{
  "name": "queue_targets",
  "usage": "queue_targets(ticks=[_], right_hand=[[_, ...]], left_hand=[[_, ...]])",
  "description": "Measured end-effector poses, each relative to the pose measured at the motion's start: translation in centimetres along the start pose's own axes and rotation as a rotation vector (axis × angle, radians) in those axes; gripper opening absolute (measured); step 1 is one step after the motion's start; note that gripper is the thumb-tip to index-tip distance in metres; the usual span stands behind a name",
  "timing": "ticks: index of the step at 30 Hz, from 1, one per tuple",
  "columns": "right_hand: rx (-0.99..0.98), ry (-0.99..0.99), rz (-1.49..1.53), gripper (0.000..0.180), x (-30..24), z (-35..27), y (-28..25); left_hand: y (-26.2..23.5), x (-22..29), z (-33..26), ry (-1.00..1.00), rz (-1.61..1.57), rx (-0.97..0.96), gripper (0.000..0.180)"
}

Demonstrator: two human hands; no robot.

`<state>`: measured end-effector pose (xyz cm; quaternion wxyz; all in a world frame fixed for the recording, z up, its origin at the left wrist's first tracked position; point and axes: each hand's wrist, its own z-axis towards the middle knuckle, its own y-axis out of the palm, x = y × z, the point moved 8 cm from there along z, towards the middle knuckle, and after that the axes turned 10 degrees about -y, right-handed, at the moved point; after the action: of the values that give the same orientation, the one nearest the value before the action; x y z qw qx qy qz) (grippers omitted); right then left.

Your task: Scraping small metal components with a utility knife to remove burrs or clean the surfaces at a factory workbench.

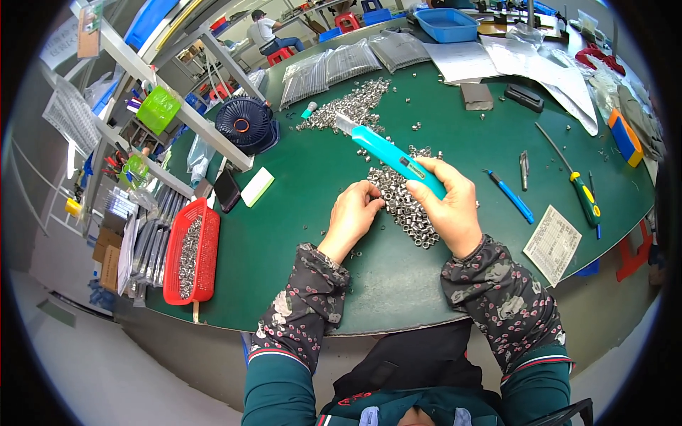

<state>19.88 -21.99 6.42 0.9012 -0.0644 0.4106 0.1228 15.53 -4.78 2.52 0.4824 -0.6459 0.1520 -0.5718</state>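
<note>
At the centre of the frame the right hand [449,206] grips a turquoise cutter [392,156], fingers wrapped round its lower end; the tool slants up and to the left, its metal tip over the green table [298,213]. The left hand [353,213] sits just left of it, fingers curled, fingertips touching a row of small metal rings [406,206] that lies between the two hands; whether it pinches one I cannot tell. A looser heap of rings [352,106] spreads above, near centre top, with clear bags [341,64] of parts behind it.

At the left edge a red basket [192,252] holds more metal parts. A dark round fan [245,122] stands at upper left. On the right lie a blue pen [510,195], a green-handled screwdriver [577,183] and a printed slip [553,243]. A blue tray [447,25] sits at top centre.
</note>
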Motion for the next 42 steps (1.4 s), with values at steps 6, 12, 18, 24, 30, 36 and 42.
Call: queue_targets(ticks=[6,12,18,24,30,36,42], right_hand=[[-0.042,-0.040,0.010,0.029,-0.6,0.0,0.7],[-0.164,-0.248,-0.264,0.027,-1.6,-0.3,1.2],[-0.458,-0.126,-0.257,0.030,-0.9,-1.8,3.8],[-0.549,-0.126,-0.226,0.031,-0.7,-2.3,4.9],[-0.604,-0.092,-0.172,0.031,-0.4,-2.7,5.1],[-0.608,-0.080,-0.189,0.029,-0.2,-2.7,5.1],[-0.598,-0.106,-0.302,0.029,-0.8,-2.7,5.0]], left_hand=[[-0.8,-2.0,-0.1,-0.096,-0.450,-0.083,0.014],[-2.1,-4.9,-2.6,-0.334,-1.491,-0.445,0.007],[-3.7,-9.8,-2.8,-0.278,-1.566,-0.315,0.011],[-3.4,-9.3,-2.8,-0.269,-1.583,-0.347,0.011],[-3.4,-8.9,-2.9,-0.242,-1.582,-0.353,0.010],[-3.4,-9.2,-2.9,-0.232,-1.509,-0.337,0.010],[-3.5,-9.3,-2.9,-0.254,-1.436,-0.301,0.013]])
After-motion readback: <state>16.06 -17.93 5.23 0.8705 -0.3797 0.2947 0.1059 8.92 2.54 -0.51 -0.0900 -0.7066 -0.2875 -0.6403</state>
